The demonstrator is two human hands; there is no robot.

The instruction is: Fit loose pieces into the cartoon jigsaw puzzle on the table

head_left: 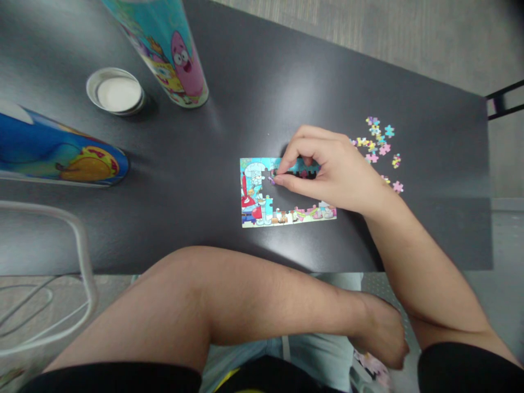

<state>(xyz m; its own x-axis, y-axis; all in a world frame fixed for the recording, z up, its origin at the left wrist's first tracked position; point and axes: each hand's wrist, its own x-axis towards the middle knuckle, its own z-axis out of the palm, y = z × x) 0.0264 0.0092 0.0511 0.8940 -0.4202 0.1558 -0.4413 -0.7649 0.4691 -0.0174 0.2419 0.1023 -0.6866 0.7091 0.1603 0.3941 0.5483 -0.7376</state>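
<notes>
Spanning most of the view, the dark table (254,98) carries everything, with a cartoon-printed tube (167,49) standing at the far side, a second tube (57,155) lying on its side at the left edge, and a round metal lid (117,91) between them. Down to the puzzle (266,199) now: a partly built rectangle, long axis running left to right, its middle open. The right hand (331,172) is over its upper edge, thumb and forefinger pinched on a small purple piece (272,179), fingertips pointing left at the built left block. That piece sits right at the gap's left rim, touching or nearly so. Loose pieces (379,144) are scattered beyond the wrist, to the right. The left hand (382,333) is well back, below the table edge at the lap, fingers curled; what it holds, if anything, I cannot tell.
</notes>
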